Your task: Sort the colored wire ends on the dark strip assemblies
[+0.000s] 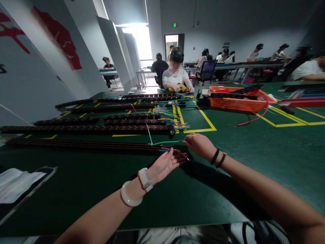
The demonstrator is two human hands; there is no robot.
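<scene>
The left hand (pixel 165 165) pinches thin red and blue wires (pixel 180 154) between thumb and fingers, probably to keep the loose ends together. The wires come out of the right end of a long dark ribbed strip (pixel 83 145) that lies flat on the near side of the green table (pixel 254 152). The right hand (pixel 200 144) is curled at the tip of a green wire (pixel 165 142); whether it grips, I cannot tell. Similar strips (pixel 88 129) lie farther away, and an orange mesh basket (pixel 238 103) stands far right.
</scene>
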